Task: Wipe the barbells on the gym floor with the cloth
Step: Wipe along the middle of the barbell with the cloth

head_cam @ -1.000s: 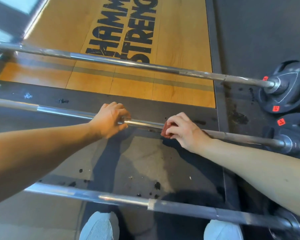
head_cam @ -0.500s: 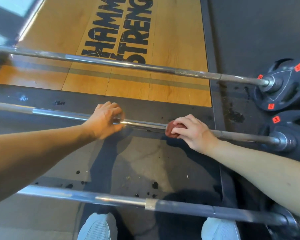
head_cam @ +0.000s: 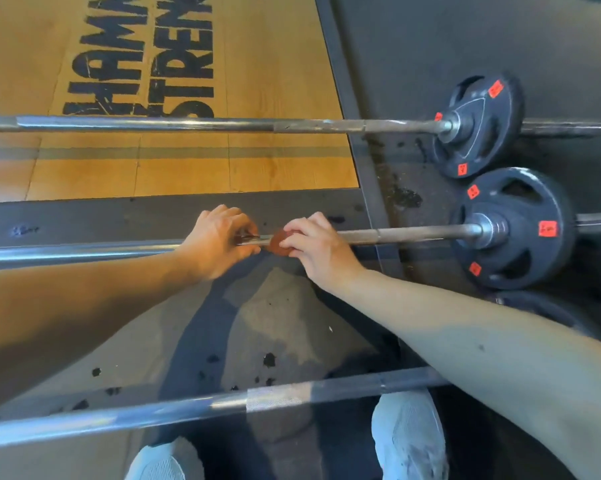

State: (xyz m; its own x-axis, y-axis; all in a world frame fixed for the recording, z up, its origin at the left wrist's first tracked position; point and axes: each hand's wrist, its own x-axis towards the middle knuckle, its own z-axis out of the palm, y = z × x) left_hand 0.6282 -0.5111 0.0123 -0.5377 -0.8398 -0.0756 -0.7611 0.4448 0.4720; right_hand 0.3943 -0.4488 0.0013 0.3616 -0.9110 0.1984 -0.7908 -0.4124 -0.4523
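Fingers of both hands grip the middle barbell (head_cam: 413, 233), now nearly touching, right hand (head_cam: 318, 249) pressing the cloth (head_cam: 279, 243).

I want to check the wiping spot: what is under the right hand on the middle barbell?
Under the right hand a small reddish cloth is pressed against the middle barbell. Only the cloth's left edge shows; the rest, and the bar section beneath the fingers, is covered.
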